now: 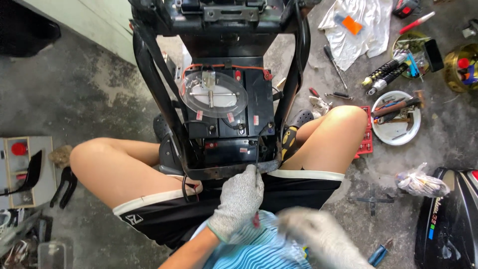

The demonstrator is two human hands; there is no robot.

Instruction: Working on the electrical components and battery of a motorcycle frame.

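My left hand (239,199) pinches the grey strip (266,167) on the black frame (219,172); my right hand (318,234) blurs, its grip unclear.

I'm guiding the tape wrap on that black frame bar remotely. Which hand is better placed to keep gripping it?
Left, probably. The left hand already pinches the grey tape at the black frame bar. The right hand is motion-blurred, lower, away from the bar.

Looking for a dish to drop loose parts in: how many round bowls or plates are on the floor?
3, all at right: a white plate of tools, a tin bowl above it, and a brass bowl at the edge. Others may be hidden.
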